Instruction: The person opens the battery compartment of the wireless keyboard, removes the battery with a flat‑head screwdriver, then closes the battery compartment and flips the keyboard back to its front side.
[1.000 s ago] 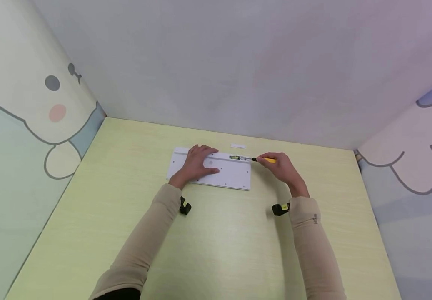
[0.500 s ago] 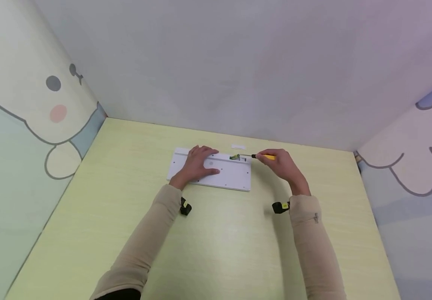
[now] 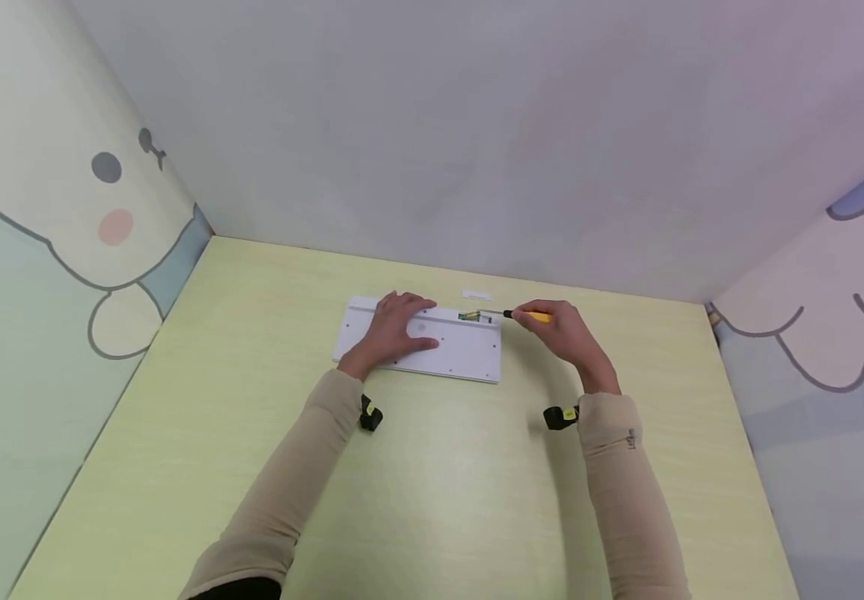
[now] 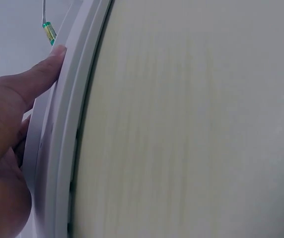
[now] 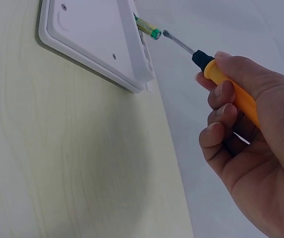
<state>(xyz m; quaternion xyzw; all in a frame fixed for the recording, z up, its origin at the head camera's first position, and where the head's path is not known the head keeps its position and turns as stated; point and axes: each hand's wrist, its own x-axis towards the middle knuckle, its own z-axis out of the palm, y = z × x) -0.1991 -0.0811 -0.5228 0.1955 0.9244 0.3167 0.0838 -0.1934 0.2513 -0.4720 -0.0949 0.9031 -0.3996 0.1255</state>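
A white keyboard-like panel (image 3: 461, 357) lies underside up on the table, small screws dotting its back. My left hand (image 3: 387, 335) rests across it with fingers and thumb spread. In the left wrist view the thumb (image 4: 47, 74) lies along the panel. My right hand (image 3: 566, 335) grips the yellow handle of a screwdriver (image 5: 241, 96). A green and yellow battery (image 5: 148, 28) sits tilted in the open slot at the panel's far right, its near end raised. In the right wrist view the screwdriver's flat tip is right beside that end.
A small white strip (image 3: 476, 294), like a slot cover, lies behind the panel near the wall. The pale wooden table (image 3: 432, 500) meets a grey wall (image 3: 432, 150) at the back and patterned walls at both sides. Black wrist cameras (image 3: 561, 417) hang below both forearms.
The battery lay flat in the slot a second ago and its right end has since risen. The screwdriver and right hand moved slightly up, then settled a little lower. The left hand stayed still.
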